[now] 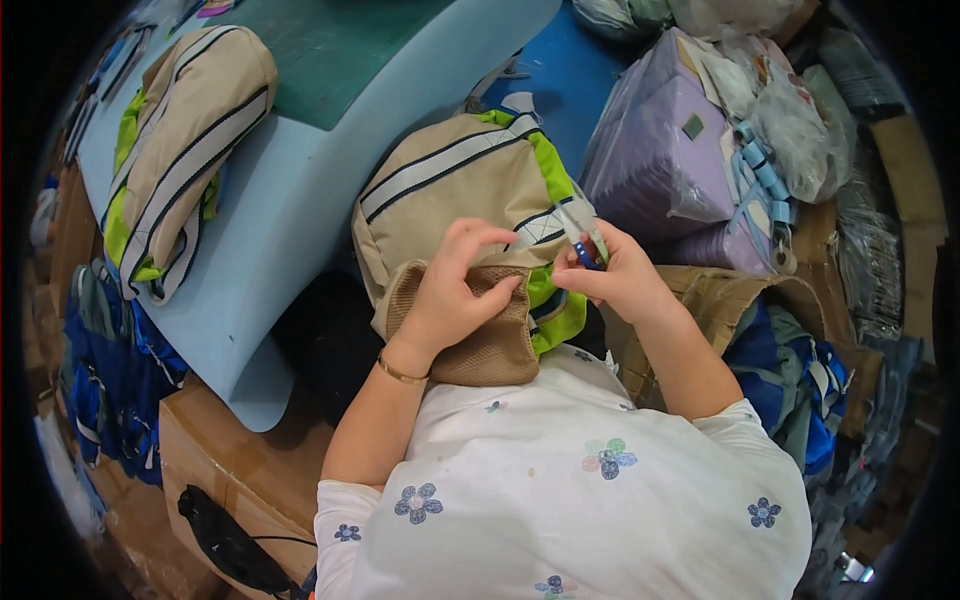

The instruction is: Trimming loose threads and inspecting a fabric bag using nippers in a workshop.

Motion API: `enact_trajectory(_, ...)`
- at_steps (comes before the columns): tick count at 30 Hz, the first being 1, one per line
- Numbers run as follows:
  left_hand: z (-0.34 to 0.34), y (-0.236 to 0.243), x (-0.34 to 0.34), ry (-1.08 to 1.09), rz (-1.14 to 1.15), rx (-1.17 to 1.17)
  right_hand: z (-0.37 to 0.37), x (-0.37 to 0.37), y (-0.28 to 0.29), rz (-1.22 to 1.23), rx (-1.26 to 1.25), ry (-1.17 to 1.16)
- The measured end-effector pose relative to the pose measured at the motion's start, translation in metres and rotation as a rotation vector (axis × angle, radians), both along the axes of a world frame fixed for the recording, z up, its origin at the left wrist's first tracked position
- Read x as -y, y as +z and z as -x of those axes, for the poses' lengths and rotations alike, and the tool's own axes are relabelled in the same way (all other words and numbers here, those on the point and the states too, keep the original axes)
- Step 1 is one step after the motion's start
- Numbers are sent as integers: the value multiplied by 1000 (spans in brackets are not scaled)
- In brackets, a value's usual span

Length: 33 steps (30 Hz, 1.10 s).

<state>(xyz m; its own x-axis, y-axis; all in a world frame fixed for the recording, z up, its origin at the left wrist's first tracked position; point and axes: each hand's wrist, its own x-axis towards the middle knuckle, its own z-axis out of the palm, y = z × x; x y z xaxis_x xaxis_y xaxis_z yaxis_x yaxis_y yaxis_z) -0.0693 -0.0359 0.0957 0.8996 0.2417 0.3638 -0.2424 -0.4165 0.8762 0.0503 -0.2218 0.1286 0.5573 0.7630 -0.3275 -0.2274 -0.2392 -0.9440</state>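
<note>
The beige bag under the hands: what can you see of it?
This beige bag looks like cloth, with dark-edged white bands, lime-green trim and a brown mesh panel. It sits rumpled against the white shirt. The left hand lies over the mesh; the right hand is by the trim, contact unclear.

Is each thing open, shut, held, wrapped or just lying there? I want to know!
Left hand, open
Right hand, closed on the snips
Snips, held; can't tell whether the blades are open
Beige bag by the hands, partly bunched up
Other beige bag, lying on the blue table
Purple bundle, wrapped in clear plastic
</note>
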Motion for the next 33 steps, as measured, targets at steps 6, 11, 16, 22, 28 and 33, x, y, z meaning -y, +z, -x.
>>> enact_trajectory(6,-10,25,10,-95,-170,37,-1,-6,24,-124,-98,-43)
enact_trajectory(11,-10,21,14,-196,-316,4,-26,-20,33,-363,-339,-148)
enact_trajectory(16,-7,5,14,-167,-81,-115,-55,-23,47,-470,-308,-187)
enact_trajectory(22,2,13,3,-198,-14,-356,-95,12,67,-593,-147,-318)
enact_trajectory(28,17,28,-15,-237,42,-587,-134,47,30,-488,53,-603)
enact_trajectory(33,25,12,-21,-70,142,-489,-165,99,55,-610,223,-902)
